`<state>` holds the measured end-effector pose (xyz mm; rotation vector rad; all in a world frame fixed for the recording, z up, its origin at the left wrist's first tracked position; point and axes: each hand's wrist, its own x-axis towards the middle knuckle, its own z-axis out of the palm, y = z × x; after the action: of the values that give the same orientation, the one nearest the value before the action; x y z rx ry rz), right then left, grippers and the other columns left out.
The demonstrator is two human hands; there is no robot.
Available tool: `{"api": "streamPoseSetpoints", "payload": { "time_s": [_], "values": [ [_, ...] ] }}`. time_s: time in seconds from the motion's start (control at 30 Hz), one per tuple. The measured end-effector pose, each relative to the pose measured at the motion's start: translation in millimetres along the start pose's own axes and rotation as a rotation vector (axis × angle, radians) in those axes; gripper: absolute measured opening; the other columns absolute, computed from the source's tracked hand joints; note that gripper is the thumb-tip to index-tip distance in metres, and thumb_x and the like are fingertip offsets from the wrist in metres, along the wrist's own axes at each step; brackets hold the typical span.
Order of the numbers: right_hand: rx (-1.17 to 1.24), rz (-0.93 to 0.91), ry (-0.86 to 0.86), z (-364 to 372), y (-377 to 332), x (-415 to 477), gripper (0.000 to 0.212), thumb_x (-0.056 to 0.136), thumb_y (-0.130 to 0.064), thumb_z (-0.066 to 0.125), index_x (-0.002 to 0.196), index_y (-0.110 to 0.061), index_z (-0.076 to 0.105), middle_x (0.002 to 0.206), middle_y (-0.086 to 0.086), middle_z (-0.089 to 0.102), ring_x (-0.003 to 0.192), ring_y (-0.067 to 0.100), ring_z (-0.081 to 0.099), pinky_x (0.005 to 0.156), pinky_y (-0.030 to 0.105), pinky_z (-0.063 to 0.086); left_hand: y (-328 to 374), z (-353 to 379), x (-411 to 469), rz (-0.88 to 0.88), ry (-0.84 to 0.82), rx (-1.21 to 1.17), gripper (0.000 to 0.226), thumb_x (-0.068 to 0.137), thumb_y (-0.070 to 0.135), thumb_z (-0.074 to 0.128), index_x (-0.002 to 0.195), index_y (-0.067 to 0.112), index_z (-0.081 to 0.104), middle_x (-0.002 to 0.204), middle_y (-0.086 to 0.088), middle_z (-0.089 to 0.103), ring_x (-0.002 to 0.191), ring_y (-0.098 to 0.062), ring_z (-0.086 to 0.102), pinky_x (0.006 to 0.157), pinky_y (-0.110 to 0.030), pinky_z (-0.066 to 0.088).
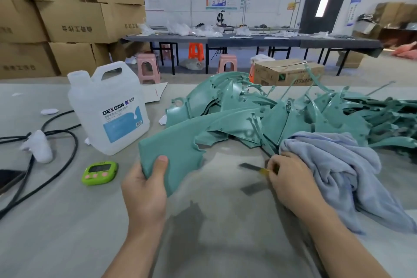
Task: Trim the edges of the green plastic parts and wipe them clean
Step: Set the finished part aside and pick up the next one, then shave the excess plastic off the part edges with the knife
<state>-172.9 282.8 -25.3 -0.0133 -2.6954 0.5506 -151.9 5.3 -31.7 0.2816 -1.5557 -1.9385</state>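
Left grip point(146, 189) clamps one green part point(176, 149); right grip point(288, 178) pinches my knife point(250, 166). Trimming stage, I judge; pile point(293, 115) and cloth point(338, 165) wait toward right edge of tabletop point(67, 221).

bare table point(214, 232) nearest; jug point(108, 108) and cables point(56, 160) crowd left, green parts point(282, 115) right.

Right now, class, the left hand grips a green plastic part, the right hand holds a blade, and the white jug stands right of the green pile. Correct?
No: the head view shows the white jug left of the green pile. The left hand grips a green plastic part, and the right hand holds the blade.
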Motion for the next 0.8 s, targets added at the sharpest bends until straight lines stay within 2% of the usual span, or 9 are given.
{"api": "streamPoseSetpoints", "payload": {
  "time_s": [0.1,0.23,0.3,0.37,0.5,0.57,0.67,0.73,0.8],
  "values": [
    [0.227,-0.029,0.106,-17.5,-8.5,-12.3,0.02,0.089,-0.011,0.067,0.077,-0.025,0.06,0.084,-0.008,0.062,0.081,0.011,0.054,0.069,0.025,0.04,1.7,-2.8,-6.4,0.217,0.011,0.12,0.018,0.095,0.02,0.067,0.079,0.029,0.07,0.073,0.026,0.069,0.063,0.011,0.059,0.057,-0.005,0.045],
    [0.535,-0.143,0.022,-28.5,-43.7,-35.3,0.024,0.09,-0.012,0.074,0.083,-0.03,0.06,0.083,-0.011,0.069,0.082,0.013,0.063,0.072,0.022,0.048,1.4,-2.6,-22.0,0.26,-0.137,0.29,0.011,0.087,0.037,0.063,0.088,0.037,0.074,0.063,0.023,0.059,0.059,0.004,0.05,0.054,-0.008,0.038],
    [0.713,-0.169,-0.007,-23.7,-63.9,-46.4,0.018,0.09,-0.014,0.073,0.084,-0.025,0.061,0.082,-0.004,0.07,0.083,0.015,0.066,0.075,0.029,0.05,-0.1,-3.2,-30.1,0.373,-0.246,0.445,0.024,0.085,0.022,0.072,0.101,0.039,0.077,0.08,0.031,0.067,0.074,0.014,0.058,0.069,-0.002,0.043],
    [0.845,-0.154,-0.024,-15.9,-78.7,-54.0,0.007,0.087,-0.023,0.069,0.084,-0.025,0.063,0.079,-0.003,0.07,0.076,0.013,0.067,0.071,0.029,0.05,-2.8,-2.8,-32.6,0.464,-0.313,0.539,0.042,0.08,0.001,0.078,0.108,0.032,0.078,0.1,0.031,0.071,0.093,0.02,0.061,0.086,-0.003,0.045],
    [0.85,-0.093,-0.013,-2.2,-84.1,-57.5,0.013,0.083,-0.042,0.061,0.079,-0.03,0.063,0.067,-0.006,0.066,0.06,0.015,0.054,0.062,0.033,0.043,-4.4,-2.6,-30.4,0.393,-0.367,0.534,0.052,0.076,-0.008,0.074,0.105,0.034,0.08,0.107,0.034,0.07,0.105,0.014,0.064,0.099,-0.01,0.046],
    [0.872,-0.067,-0.015,1.2,-83.9,-55.5,0.011,0.087,-0.035,0.063,0.077,-0.031,0.062,0.065,-0.002,0.064,0.059,0.02,0.053,0.059,0.031,0.042,-4.5,-3.1,-31.8,0.37,-0.366,0.52,0.048,0.077,-0.005,0.077,0.104,0.035,0.08,0.106,0.038,0.068,0.102,0.014,0.064,0.097,-0.012,0.048],
    [0.822,-0.085,-0.048,7.5,-83.7,-55.5,0.02,0.095,-0.019,0.067,0.078,-0.028,0.062,0.064,0.001,0.064,0.054,0.008,0.049,0.053,0.02,0.038,-4.0,-3.5,-32.7,0.377,-0.39,0.515,0.046,0.078,-0.003,0.077,0.105,0.034,0.08,0.108,0.039,0.066,0.102,0.014,0.064,0.096,-0.01,0.047],
    [0.746,-0.079,-0.071,10.7,-84.9,-55.5,0.021,0.096,-0.02,0.066,0.077,-0.028,0.061,0.062,-0.004,0.062,0.051,-0.001,0.046,0.05,0.015,0.036,-4.0,-4.3,-31.7,0.371,-0.384,0.533,0.047,0.078,-0.003,0.077,0.105,0.035,0.079,0.106,0.042,0.064,0.102,0.016,0.064,0.095,-0.007,0.046],
    [0.69,-0.011,-0.045,13.3,-82.5,-51.4,0.024,0.095,-0.024,0.066,0.073,-0.03,0.061,0.058,-0.01,0.06,0.05,0.0,0.046,0.051,0.013,0.037,-2.8,-5.0,-32.5,0.353,-0.374,0.525,0.048,0.079,-0.002,0.078,0.103,0.04,0.078,0.101,0.045,0.063,0.098,0.017,0.064,0.089,-0.004,0.046]
  ]
}}
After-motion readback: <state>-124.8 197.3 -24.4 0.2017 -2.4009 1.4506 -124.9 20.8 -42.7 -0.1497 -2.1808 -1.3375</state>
